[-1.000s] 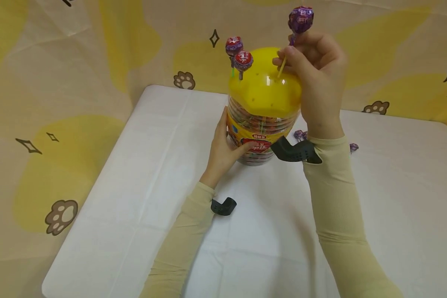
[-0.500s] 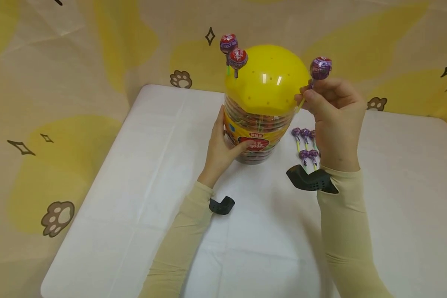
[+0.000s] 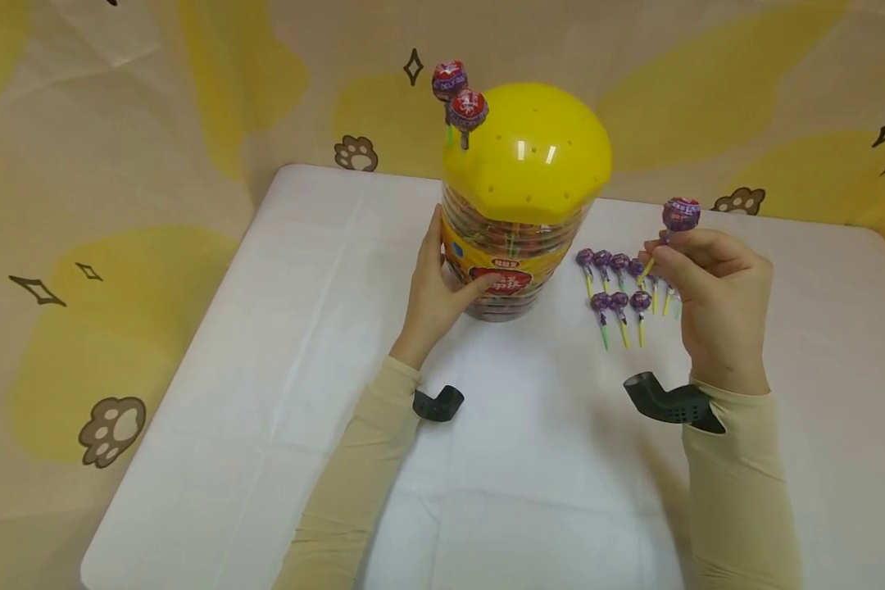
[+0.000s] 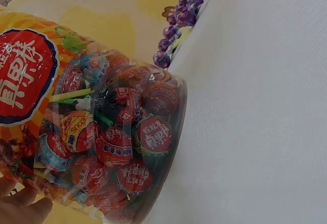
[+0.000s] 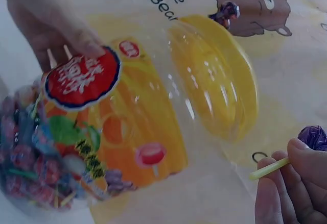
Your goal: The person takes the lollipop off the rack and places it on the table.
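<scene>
A clear plastic jar of wrapped lollipops (image 3: 534, 238), topped by a domed yellow lid (image 3: 531, 164) dotted with small holes, stands slightly tilted on the table. My left hand (image 3: 431, 303) grips its left side, the thumb across the label. Two red-and-purple lollipops (image 3: 468, 110) stick up from the lid's left edge. To the right of the jar, my right hand (image 3: 730, 303) pinches the yellow stick of a purple lollipop (image 3: 681, 215), its wrapped head up. Below that lollipop, two rows of purple lollipops (image 3: 619, 301) lie on the table, some partly hidden by the hand.
The white table (image 3: 280, 344) reaches back to a yellow-patterned cloth backdrop (image 3: 708, 106), which also rises along the left side. A black camera mount (image 3: 667, 401) sits on the right wrist and another (image 3: 438, 403) on the left.
My right hand, still pinching the lollipop, has moved away from the lid, rightward and down over the table lollipops, uncovering most of them. The left hand stays on the jar.
</scene>
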### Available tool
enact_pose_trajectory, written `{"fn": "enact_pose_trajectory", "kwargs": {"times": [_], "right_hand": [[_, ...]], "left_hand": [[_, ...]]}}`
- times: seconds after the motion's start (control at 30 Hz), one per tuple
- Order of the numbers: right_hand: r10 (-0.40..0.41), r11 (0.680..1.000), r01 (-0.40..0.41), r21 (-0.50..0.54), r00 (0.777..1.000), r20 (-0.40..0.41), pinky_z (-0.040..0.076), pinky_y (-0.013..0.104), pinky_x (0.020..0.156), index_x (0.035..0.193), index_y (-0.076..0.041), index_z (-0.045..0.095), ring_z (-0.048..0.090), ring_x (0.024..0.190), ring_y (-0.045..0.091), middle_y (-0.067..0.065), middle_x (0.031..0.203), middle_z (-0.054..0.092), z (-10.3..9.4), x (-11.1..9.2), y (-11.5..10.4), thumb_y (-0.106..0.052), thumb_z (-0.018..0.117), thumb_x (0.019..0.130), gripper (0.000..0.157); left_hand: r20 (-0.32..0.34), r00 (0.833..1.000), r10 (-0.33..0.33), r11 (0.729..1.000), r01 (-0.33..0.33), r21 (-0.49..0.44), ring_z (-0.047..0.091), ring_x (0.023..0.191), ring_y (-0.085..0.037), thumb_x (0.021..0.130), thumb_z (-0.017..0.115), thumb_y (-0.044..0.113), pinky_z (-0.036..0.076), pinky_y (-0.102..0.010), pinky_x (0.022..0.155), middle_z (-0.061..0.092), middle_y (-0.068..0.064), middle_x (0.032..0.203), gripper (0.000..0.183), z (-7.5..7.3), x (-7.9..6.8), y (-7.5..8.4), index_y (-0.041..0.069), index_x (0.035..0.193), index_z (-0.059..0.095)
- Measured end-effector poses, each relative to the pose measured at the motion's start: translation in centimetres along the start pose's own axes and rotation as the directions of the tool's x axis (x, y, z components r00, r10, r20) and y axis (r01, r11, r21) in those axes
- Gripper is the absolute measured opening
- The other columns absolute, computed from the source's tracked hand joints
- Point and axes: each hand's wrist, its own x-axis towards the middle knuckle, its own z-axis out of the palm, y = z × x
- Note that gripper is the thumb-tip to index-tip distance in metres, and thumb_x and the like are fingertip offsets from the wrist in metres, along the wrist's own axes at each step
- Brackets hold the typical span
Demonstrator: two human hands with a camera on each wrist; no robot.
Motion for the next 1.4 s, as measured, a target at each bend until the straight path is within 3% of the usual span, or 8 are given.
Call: {"fn": "enact_pose_trajectory", "kwargs": {"times": [0.27, 0.53, 0.67, 0.9, 1.07, 1.23, 1.33, 1.4], "right_hand": [[0.157, 0.987, -0.158, -0.040, 0.987, -0.025, 0.058, 0.029, 0.066, 0.086, 0.016, 0.065, 0.069, 0.071, 0.024, 0.018, 0.076, 0.068, -4.6, -0.9, 0.2, 0.023, 0.058, 0.079, 0.012], [0.343, 0.925, -0.336, -0.179, 0.939, 0.005, 0.057, 0.026, 0.066, 0.089, 0.009, 0.069, 0.070, 0.073, 0.020, 0.013, 0.081, 0.070, -8.7, -1.3, 0.8, 0.019, 0.058, 0.083, 0.016], [0.455, 0.822, -0.436, -0.366, 0.890, -0.038, 0.056, 0.021, 0.065, 0.085, 0.000, 0.072, 0.070, 0.071, 0.014, 0.005, 0.080, 0.071, -10.9, -1.1, 1.6, 0.010, 0.062, 0.085, 0.015], [0.559, 0.568, -0.546, -0.615, 0.805, -0.198, 0.055, 0.016, 0.062, 0.077, -0.015, 0.074, 0.067, 0.067, 0.004, -0.008, 0.072, 0.069, -13.7, -0.9, 2.6, -0.001, 0.069, 0.084, 0.016], [0.544, 0.444, -0.507, -0.739, 0.808, -0.228, 0.054, 0.015, 0.062, 0.080, -0.018, 0.073, 0.064, 0.068, 0.000, -0.016, 0.073, 0.066, -14.1, -0.9, 3.1, -0.007, 0.069, 0.086, 0.013], [0.527, 0.412, -0.487, -0.770, 0.817, -0.235, 0.054, 0.014, 0.062, 0.079, -0.020, 0.073, 0.063, 0.068, -0.002, -0.018, 0.073, 0.064, -14.0, -1.0, 3.2, -0.010, 0.070, 0.086, 0.012], [0.505, 0.357, -0.457, -0.815, 0.828, -0.243, 0.053, 0.014, 0.060, 0.085, -0.009, 0.073, 0.061, 0.067, -0.002, -0.020, 0.071, 0.062, -13.8, -1.1, 3.3, -0.014, 0.071, 0.085, 0.006], [0.483, 0.286, -0.423, -0.860, 0.838, -0.252, 0.050, 0.013, 0.059, 0.091, -0.001, 0.072, 0.058, 0.067, -0.002, -0.022, 0.069, 0.060, -13.7, -1.1, 3.3, -0.019, 0.072, 0.085, 0.019]], "left_hand": [[-0.002, 1.000, 0.012, 1.000, -0.012, 0.017, 0.027, 0.137, -0.022, 0.082, 0.076, 0.021, 0.028, -0.036, 0.112, 0.023, -0.014, 0.151, 0.100, 0.0, 0.0, -0.1, 0.010, 0.152, 0.005], [-0.003, 1.000, 0.022, 1.000, -0.022, 0.017, 0.024, 0.138, -0.020, 0.082, 0.076, 0.021, 0.029, -0.039, 0.111, 0.021, -0.012, 0.153, 0.101, -0.1, 0.0, 0.1, 0.010, 0.152, 0.004], [-0.002, 1.000, 0.027, 0.999, -0.027, 0.022, 0.023, 0.139, -0.020, 0.082, 0.076, 0.022, 0.029, -0.040, 0.111, 0.019, -0.011, 0.154, 0.101, -0.1, 0.0, 0.0, 0.010, 0.152, 0.004], [0.003, 1.000, 0.012, 1.000, -0.012, 0.018, 0.023, 0.139, -0.019, 0.082, 0.076, 0.022, 0.029, -0.038, 0.111, 0.020, -0.011, 0.153, 0.102, -0.1, 0.0, 0.1, 0.011, 0.152, 0.004], [0.001, 1.000, 0.018, 1.000, -0.018, 0.017, 0.024, 0.138, -0.020, 0.081, 0.076, 0.021, 0.028, -0.039, 0.111, 0.020, -0.012, 0.153, 0.102, 0.0, 0.0, 0.0, 0.010, 0.152, 0.004], [-0.002, 1.000, 0.018, 1.000, -0.018, 0.018, 0.025, 0.138, -0.020, 0.081, 0.076, 0.021, 0.029, -0.038, 0.111, 0.021, -0.012, 0.152, 0.102, 0.0, 0.0, 0.0, 0.010, 0.152, 0.004], [0.001, 1.000, 0.013, 1.000, -0.013, 0.017, 0.026, 0.137, -0.020, 0.081, 0.076, 0.022, 0.028, -0.037, 0.111, 0.022, -0.012, 0.152, 0.102, 0.0, 0.0, 0.0, 0.011, 0.152, 0.004], [0.002, 1.000, 0.009, 1.000, -0.009, 0.015, 0.026, 0.137, -0.019, 0.081, 0.076, 0.022, 0.028, -0.037, 0.112, 0.022, -0.012, 0.152, 0.102, 0.0, 0.0, 0.0, 0.011, 0.152, 0.004]]}}
